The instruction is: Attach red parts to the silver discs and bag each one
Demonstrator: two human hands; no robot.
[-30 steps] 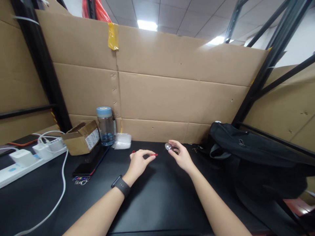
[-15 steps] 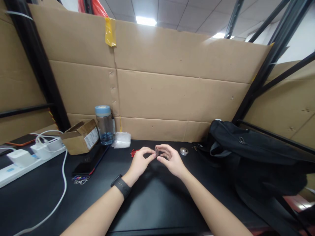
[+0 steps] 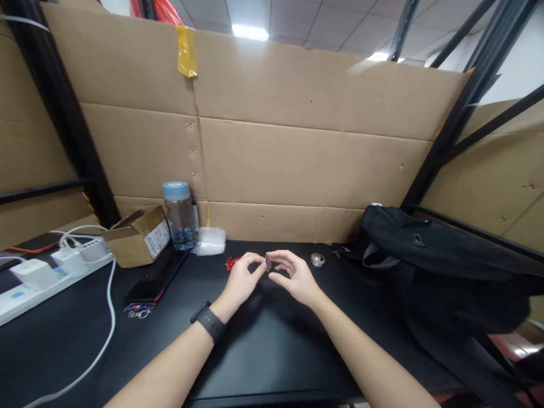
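A small, thin, dark piece with a shiny edge (image 3: 268, 264) stands on edge between my hands above the black table; its kind is too small to make out. My left hand (image 3: 244, 279), with a black watch on the wrist, pinches it between thumb and fingers. My right hand (image 3: 295, 277) curves around its other side, fingertips at its upper edge and thumb near its lower edge. Behind my left hand lies a red cord (image 3: 232, 263), partly hidden. To the right of my right hand is a small roll of clear tape (image 3: 317, 259).
At left stand a power strip (image 3: 40, 283) with chargers, an open cardboard box (image 3: 138, 237), a water bottle (image 3: 178, 218) and a dark phone (image 3: 155, 277). Keys (image 3: 340, 250) and a black backpack (image 3: 433, 255) lie at right. A cardboard wall (image 3: 297, 170) closes the back.
The small piece has turned slightly and shifted a little left, showing more of its dark face. Both hands stay nearly in place around it.
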